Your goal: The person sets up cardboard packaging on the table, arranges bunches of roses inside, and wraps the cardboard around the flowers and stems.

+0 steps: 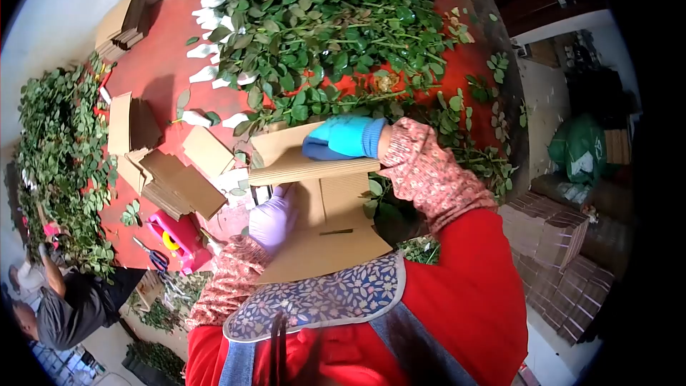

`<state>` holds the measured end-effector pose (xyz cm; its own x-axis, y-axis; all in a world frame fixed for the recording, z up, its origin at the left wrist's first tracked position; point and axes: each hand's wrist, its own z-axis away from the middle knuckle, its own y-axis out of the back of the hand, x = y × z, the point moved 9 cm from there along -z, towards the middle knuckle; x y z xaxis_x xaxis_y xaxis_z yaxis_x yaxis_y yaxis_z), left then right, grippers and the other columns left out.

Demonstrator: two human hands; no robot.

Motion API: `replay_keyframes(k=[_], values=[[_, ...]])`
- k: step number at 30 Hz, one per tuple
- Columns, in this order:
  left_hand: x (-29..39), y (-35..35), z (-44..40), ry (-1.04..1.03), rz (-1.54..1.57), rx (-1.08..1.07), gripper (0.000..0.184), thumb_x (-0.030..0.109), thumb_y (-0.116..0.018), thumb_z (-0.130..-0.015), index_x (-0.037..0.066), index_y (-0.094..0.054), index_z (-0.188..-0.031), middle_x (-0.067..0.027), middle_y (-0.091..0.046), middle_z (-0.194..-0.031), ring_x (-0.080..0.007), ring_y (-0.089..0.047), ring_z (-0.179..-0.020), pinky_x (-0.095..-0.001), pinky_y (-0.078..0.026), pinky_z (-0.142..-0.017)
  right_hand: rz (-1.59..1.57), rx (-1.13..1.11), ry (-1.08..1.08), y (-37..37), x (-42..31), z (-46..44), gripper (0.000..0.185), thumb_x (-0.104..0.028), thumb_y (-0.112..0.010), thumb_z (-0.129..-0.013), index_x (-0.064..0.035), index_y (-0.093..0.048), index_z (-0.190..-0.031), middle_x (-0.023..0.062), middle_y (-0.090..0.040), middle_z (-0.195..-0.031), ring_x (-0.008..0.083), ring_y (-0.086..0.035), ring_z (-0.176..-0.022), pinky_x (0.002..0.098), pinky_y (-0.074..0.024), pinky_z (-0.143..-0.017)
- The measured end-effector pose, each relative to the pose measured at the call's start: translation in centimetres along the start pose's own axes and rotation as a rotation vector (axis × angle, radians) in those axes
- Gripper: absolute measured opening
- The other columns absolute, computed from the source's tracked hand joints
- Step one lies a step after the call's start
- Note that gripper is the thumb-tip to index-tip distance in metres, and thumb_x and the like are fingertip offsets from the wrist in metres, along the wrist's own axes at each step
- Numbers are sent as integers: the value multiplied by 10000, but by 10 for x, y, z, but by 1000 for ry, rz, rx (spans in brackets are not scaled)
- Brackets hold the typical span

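Observation:
My right hand (343, 137), in a blue glove, lies over a stack of folded cardboard (314, 171), its fingers wrapped over the upper face. Close to my body, a creased brown cardboard sheet (336, 243) with a small dark slot lies open below that stack. My left hand (270, 221), in a pale purple glove, grips the left side of this sheet, just under the stack's edge. Some of its fingertips are hidden. Leafy rose stems (329, 36) with white-wrapped heads (207, 50) cover the far part of the red table (168, 57).
Cardboard pieces (182, 182) lie to the left, beside a pink tape dispenser (179, 239) and scissors (151, 254). More cardboard stacks (128, 125) stand behind. Another person (71, 307) works at far left near more stems. Bundled cardboard (550, 236) is piled at right.

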<state>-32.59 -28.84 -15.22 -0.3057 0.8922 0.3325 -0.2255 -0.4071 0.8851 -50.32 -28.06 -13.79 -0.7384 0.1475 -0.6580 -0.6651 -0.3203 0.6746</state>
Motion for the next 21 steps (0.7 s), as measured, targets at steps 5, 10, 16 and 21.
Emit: replay_keyframes(k=[5, 10, 16, 21], values=[[3, 6, 6, -66, -5, 166, 500, 238, -633, -846, 52, -535, -1299, -133, -597, -1062, -273, -611, -581, -395, -502, -498, 431, 450, 160, 42, -31, -15, 249, -338, -568, -907, -116, -655, -979, 120, -659, -755, 324, -644, -665, 480, -498, -603], [-10, -22, 4, 41, 35, 15, 482, 232, -632, -855, 41, -531, -1285, -182, -596, -1133, -322, -629, -633, -417, -515, -523, 319, 374, 42, 26, 10, -71, 257, -291, -567, -897, -128, -630, -1086, 111, -669, -809, 313, -655, -706, 483, -496, -601], [-14, -33, 8, 64, 43, 37, 488, 231, -629, -857, 35, -524, -1290, -182, -588, -1081, -320, -636, -636, -418, -521, -528, 647, 61, 95, 15, 1, -125, 285, -389, -595, -872, -127, -660, -965, 117, -613, -1026, 320, -621, -908, 481, -476, -705], [-13, -35, 4, 61, 48, 50, 456, 236, -628, -861, 19, -549, -1255, -170, -564, -1129, -300, -641, -627, -423, -524, -540, 793, 29, -57, -26, 41, -166, 181, -133, -597, -861, -123, -723, -991, 79, -705, -964, 258, -690, -858, 447, -533, -652]])
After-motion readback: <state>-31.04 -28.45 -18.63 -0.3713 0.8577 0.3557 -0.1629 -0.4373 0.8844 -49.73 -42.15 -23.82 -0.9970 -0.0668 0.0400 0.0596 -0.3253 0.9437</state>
